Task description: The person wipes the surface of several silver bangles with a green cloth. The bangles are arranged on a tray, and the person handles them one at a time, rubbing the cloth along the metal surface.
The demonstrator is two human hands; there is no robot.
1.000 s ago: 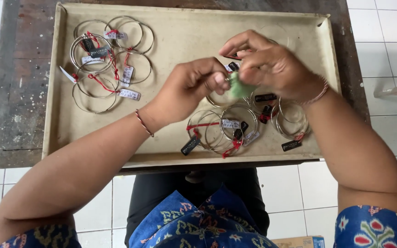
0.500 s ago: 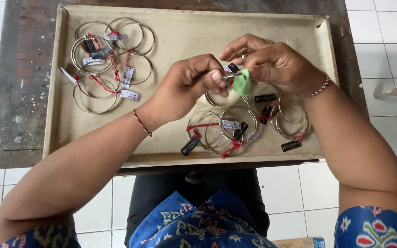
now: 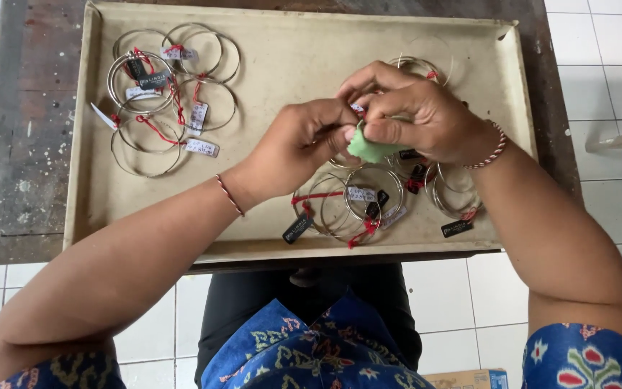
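Your two hands meet over the right half of the beige tray (image 3: pixel 289 43), a little toward three o'clock from its middle. Your right hand (image 3: pixel 426 119) has its grip closed on a small green pad (image 3: pixel 368 149), pinched between thumb and fingers so only its lower edge shows. Your left hand (image 3: pixel 304 144) comes in from eight o'clock, its fingertips pressed tight against the right hand's; they pinch something thin there, but you cannot tell from this view what it is. A silver bangle (image 3: pixel 415 66) peeks out behind your right knuckles at twelve o'clock.

Just below your hands, at six o'clock, lies a cluster of silver bangles (image 3: pixel 354 205) with red strings and black and white tags, lying on the tray floor. A second heap of bangles (image 3: pixel 167 94), also tagged and strung in red, sits well apart at the tray's ten o'clock corner. The tray rests on a worn dark wooden tabletop (image 3: pixel 26 144) over a white tiled floor (image 3: pixel 613 72).
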